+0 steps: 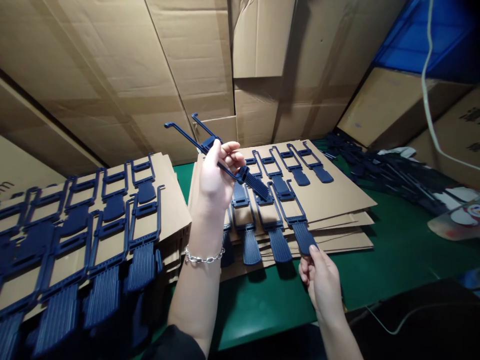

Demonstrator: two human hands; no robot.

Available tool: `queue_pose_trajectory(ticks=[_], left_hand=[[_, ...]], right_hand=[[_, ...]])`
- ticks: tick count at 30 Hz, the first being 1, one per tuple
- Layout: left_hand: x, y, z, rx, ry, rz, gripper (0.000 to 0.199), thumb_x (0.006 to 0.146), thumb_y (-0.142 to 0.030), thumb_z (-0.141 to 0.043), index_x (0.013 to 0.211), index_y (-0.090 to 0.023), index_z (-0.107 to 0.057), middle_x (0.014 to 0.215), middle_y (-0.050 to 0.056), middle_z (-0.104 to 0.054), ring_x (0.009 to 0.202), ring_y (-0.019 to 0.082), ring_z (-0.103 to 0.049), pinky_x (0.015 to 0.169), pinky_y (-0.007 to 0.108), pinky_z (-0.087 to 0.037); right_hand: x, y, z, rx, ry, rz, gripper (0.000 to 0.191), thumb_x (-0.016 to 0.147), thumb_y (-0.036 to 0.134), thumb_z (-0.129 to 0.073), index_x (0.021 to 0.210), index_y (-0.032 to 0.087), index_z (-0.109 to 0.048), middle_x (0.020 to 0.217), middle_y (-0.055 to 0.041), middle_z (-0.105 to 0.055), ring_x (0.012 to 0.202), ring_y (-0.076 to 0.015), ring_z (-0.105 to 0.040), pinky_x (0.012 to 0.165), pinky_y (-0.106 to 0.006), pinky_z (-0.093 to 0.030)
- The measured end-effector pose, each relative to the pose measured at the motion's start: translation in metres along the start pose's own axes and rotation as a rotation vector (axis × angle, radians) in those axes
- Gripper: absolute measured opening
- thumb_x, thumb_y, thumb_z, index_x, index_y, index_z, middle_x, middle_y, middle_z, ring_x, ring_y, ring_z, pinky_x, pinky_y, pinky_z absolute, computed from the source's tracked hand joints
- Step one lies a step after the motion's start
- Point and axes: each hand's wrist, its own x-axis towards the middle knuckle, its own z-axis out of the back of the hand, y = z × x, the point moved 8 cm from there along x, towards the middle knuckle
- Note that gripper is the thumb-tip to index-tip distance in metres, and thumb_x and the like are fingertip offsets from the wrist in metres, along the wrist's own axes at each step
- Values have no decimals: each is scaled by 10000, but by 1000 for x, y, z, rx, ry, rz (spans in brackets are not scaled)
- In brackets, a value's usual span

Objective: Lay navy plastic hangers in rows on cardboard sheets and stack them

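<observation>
My left hand [221, 172], with a chain bracelet at the wrist, is raised over the right cardboard stack [337, 197]. It grips a dark blue plastic frame [257, 185] whose two hooked arms point up and left and whose ribbed paddle points down and right. My right hand [320, 275] pinches the paddle end of another blue frame [303, 237] at the front edge of that stack. Two rows of similar blue frames lie on the cardboard, the front row's ribbed paddles hanging over its edge.
Another cardboard stack [170, 200] with rows of blue frames stands at the left. A heap of dark parts [390, 172] lies on the green table [262, 310] at the right. Cardboard boxes [123, 60] rise behind, and a white cable [425, 85] hangs at right.
</observation>
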Motion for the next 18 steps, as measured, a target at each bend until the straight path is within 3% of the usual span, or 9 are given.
queue_pose_trajectory(ticks=[11, 16, 18], left_hand=[[0, 7, -7, 1, 31, 42, 387, 893, -359, -346, 684, -158, -603, 580, 13, -525, 536, 69, -526, 555, 175, -443], [-3, 13, -19, 54, 182, 129, 472, 906, -370, -300, 624, -147, -606, 401, -35, -290, 384, 61, -358, 418, 176, -339], [-8, 21, -28, 81, 259, 193, 497, 906, -381, -292, 576, -152, -585, 374, -50, -204, 347, 59, -280, 390, 177, -292]], right_hand=[[15, 15, 12, -69, 21, 19, 424, 722, 512, -628, 630, 170, -395, 463, 55, -394, 392, -59, -375, 362, -165, -261], [16, 5, 9, -275, 233, -68, 590, 703, 652, -539, 449, 192, -271, 349, 53, -260, 304, -73, -323, 341, -201, -227], [16, 7, 15, -408, 251, -67, 606, 688, 670, -536, 430, 192, -266, 345, 49, -253, 303, -74, -320, 352, -207, -238]])
